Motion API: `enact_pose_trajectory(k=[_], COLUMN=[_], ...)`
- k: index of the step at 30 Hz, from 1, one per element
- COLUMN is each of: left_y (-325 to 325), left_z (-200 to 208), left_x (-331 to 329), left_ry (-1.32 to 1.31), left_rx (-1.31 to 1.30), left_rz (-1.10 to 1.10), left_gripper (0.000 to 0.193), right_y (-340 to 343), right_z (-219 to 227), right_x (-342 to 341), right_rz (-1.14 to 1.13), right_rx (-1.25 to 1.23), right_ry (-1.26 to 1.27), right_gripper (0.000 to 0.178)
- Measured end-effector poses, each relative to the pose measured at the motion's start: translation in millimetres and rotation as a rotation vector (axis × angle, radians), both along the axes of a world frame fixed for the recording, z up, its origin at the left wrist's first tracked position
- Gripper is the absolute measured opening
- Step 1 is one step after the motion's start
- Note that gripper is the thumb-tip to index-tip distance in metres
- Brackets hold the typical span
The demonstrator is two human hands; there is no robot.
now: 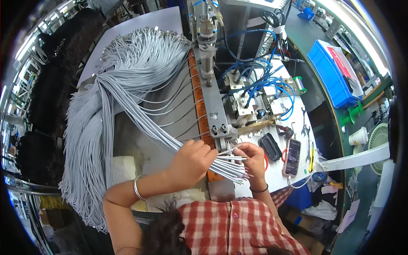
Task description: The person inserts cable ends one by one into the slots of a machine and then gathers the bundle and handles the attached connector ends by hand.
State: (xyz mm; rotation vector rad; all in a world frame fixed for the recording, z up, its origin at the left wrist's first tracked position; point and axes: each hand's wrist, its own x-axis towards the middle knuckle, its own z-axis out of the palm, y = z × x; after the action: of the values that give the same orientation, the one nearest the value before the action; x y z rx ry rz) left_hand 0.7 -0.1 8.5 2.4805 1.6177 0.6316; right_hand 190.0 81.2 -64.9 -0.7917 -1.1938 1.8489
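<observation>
Stained metal sheeting [127, 138] covers the bench to the left of a long orange rail [198, 93], with lit factory space in the distance. Over the rail's near end, the person's left hand [194, 159] is closed in a fist round a thick grey cable bundle [148, 126]. Just beyond the rail's right edge, the right hand [251, 161] bends its fingers near the bundle's loose ends, thumb and fingertips closed on one pale strand [229, 151]. Those ends fan out between the two hands, some reaching in front of the right palm.

From the fist, the bundle slants away to the left of the rail and joins a great heap of grey cables [85, 144], which spills down toward the person's side. Along the rail's right side stands a steel press [207, 59], and past it blue air tubes [272, 85] loop over metal blocks [242, 100].

Farther right of the rail, an open black case [270, 146] lies near a phone [292, 157] with its screen lit, and wrenches [303, 124] rest beyond. Well apart from the rail on that side are a blue bin [318, 72], a green spool [352, 114] and a fan [379, 146].
</observation>
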Motion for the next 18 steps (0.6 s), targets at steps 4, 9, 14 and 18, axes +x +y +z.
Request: enact_pose_trajectory(k=[4,9,14,18], left_y=[-4,-5,-7,-6], left_z=[-7,-8,-8,-9], left_x=[-1,-1,-3,-5], left_ry=[0.004,-0.064,-0.064,-0.115], left_rx=[-0.058,-0.062,-0.021,0.003], left_rz=[-0.001,0.077,0.072,0.047], left_gripper=[0.025,0.022,0.022,0.02], right_y=[-3,-11,-11,-4], right_z=[1,0,4,0], right_x=[-5,-3,-3,1], right_rz=[0.025,-0.026,0.008,0.346], right_rx=[0.057,0.093,0.007,-0.219], right_ry=[-0.032,-0.086,-0.129,0.173], right_gripper=[0.009,0.008,0.007,0.008])
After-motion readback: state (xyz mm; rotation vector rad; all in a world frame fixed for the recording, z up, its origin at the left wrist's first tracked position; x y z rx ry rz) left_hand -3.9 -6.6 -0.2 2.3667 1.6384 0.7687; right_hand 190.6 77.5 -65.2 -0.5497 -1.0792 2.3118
